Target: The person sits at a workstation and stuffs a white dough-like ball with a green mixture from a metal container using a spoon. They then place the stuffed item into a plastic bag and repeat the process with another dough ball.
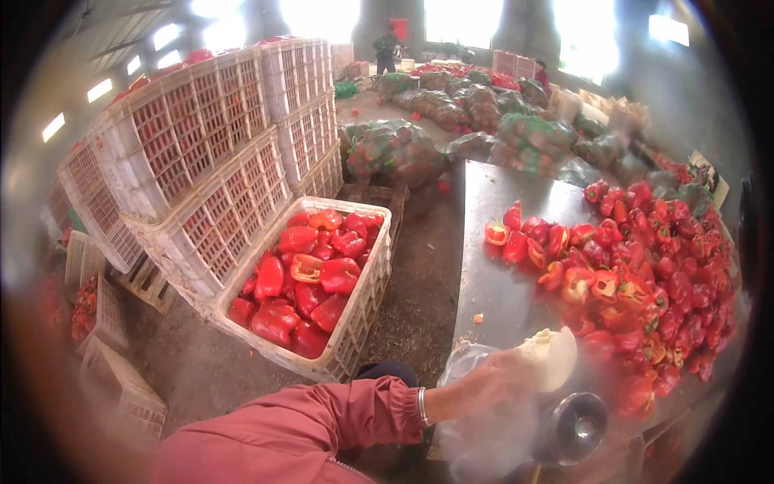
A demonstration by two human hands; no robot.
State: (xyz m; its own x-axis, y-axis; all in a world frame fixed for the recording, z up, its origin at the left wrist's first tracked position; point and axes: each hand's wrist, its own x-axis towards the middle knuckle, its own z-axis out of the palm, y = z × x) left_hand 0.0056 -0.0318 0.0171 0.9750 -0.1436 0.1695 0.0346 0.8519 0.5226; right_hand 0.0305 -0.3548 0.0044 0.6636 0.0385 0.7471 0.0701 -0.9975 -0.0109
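My left hand [489, 385], in a pink sleeve with a silver bracelet at the wrist, reaches over the near edge of a metal table [504, 210]. Its fingers are closed on a pale, cream-white steamed bun [551, 360] with a rough, torn side. Below the hand hangs a crumpled clear plastic bag [492, 444]; whether the hand touches it I cannot tell. Beside the bag is a dark, round-ended object [574, 427] like a flask or cup. Red bell peppers [637, 266], several cut open, are heaped just past the bun. My right hand does not show.
To the left, a white plastic crate [355, 343] of red peppers stands against tall stacked crates [201, 121]. More crates [121, 387] lie at the far left. Behind the table are filled net sacks [395, 149]. Far back stands a person [387, 50]; another is partly visible at the right.
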